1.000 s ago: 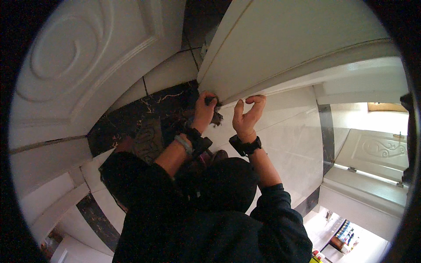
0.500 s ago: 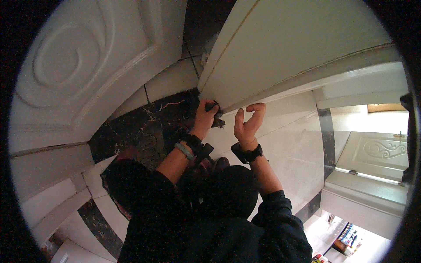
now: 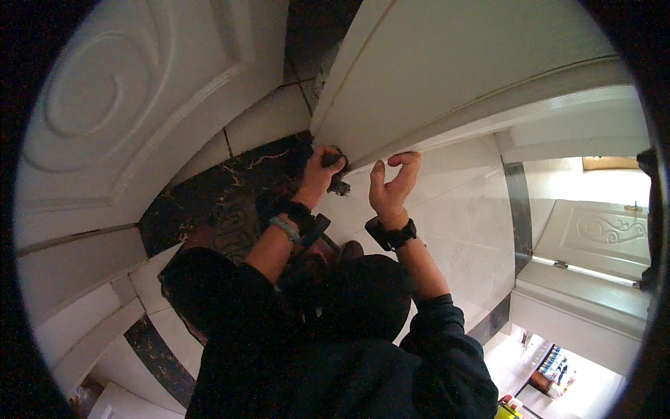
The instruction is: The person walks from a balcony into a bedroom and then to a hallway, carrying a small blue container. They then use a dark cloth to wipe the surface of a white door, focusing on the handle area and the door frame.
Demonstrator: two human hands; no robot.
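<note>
My left hand (image 3: 319, 176) is closed around a dark, ragged bundle, perhaps a rag (image 3: 340, 186), at the lower end of the white door frame (image 3: 419, 105). Part of the bundle hangs out below my fingers, and the rest is hidden in my grip. My right hand (image 3: 395, 185) is raised beside the frame's edge, thumb and bent fingers apart, with nothing seen between them. Whether its fingertips touch the frame I cannot tell. Dark bands circle both wrists.
A white door with a raised spiral (image 3: 87, 91) stands at the left. Dark marbled stone (image 3: 230, 174) crosses the floor, and pale tiles (image 3: 457, 230) lie to the right. Another white door (image 3: 600, 230) is at the far right; several small items (image 3: 551, 373) lie at the lower right.
Both hands appear slightly higher and farther left in the picture, as does much of the scene. The left hand still grips the dark bundle; the right keeps its open shape.
</note>
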